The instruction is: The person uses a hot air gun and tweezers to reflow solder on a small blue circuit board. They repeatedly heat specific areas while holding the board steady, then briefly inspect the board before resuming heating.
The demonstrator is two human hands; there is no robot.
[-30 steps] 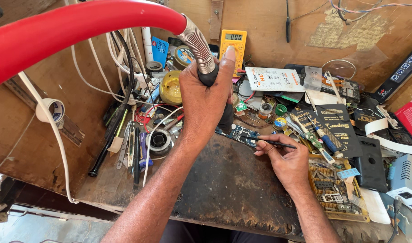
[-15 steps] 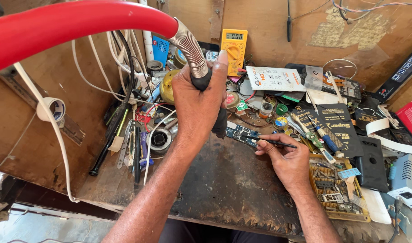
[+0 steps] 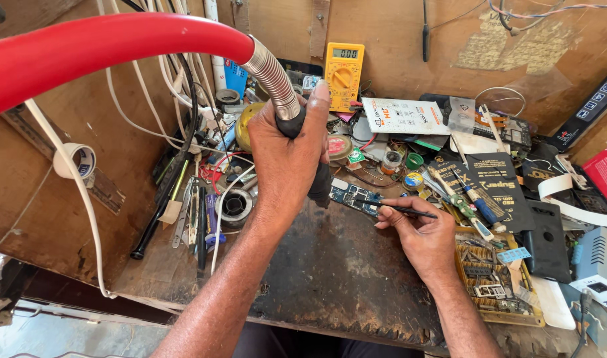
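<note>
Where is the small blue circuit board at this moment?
In the head view, the blue circuit board lies mid-bench, between the left hand and the right hand.

A worn wooden workbench (image 3: 343, 278), its top dark and stained, stands against brown plywood walls (image 3: 396, 26) at the back and left. Below its front edge lies what may be a grey concrete floor (image 3: 64, 331). Light is even.

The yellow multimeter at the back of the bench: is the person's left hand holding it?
No. The left hand grips the black handle of the hose tool, while the yellow multimeter stands untouched behind.
</note>
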